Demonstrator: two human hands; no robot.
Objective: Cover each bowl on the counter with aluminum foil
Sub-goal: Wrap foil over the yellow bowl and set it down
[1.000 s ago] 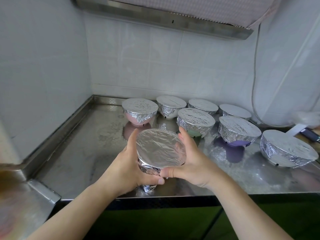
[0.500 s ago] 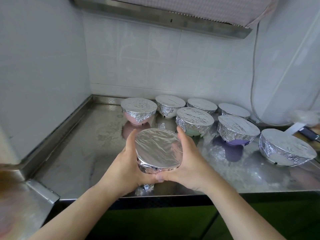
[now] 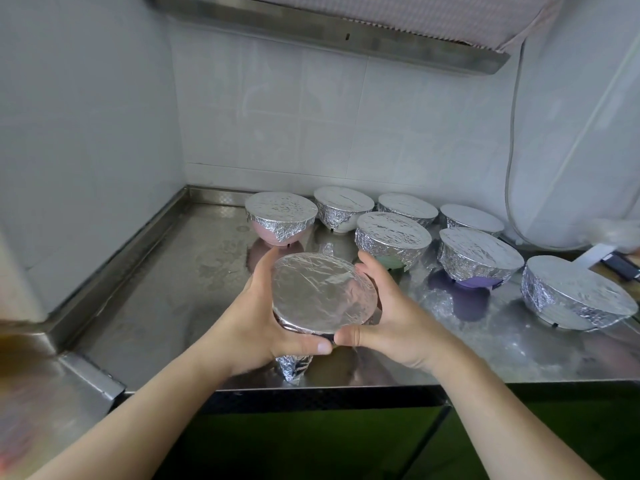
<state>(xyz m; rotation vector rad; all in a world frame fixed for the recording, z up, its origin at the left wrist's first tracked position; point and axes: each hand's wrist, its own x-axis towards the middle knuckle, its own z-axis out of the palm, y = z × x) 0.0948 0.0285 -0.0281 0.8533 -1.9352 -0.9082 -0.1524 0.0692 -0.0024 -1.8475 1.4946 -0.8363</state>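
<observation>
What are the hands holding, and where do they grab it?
A foil-covered bowl. The left hand and right hand cup its opposite sides just under the rim, thumbs meeting at the near edge.

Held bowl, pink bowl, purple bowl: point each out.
Held bowl [image 3: 323,292], head view: middle of its foil top.
Pink bowl [image 3: 268,234], head view: bare pink wall below the foil.
Purple bowl [image 3: 475,282], head view: exposed purple base.

crinkled, shiny aluminium foil [image 3: 323,292] is stretched fairly smooth over the held bowl's top and rougher, more creased down the sides of the pink bowl [image 3: 280,216] and purple bowl [image 3: 479,258], all above a scuffed, reflective stainless steel counter [image 3: 166,292] backed by glossy white wall tiles [image 3: 311,126].
</observation>
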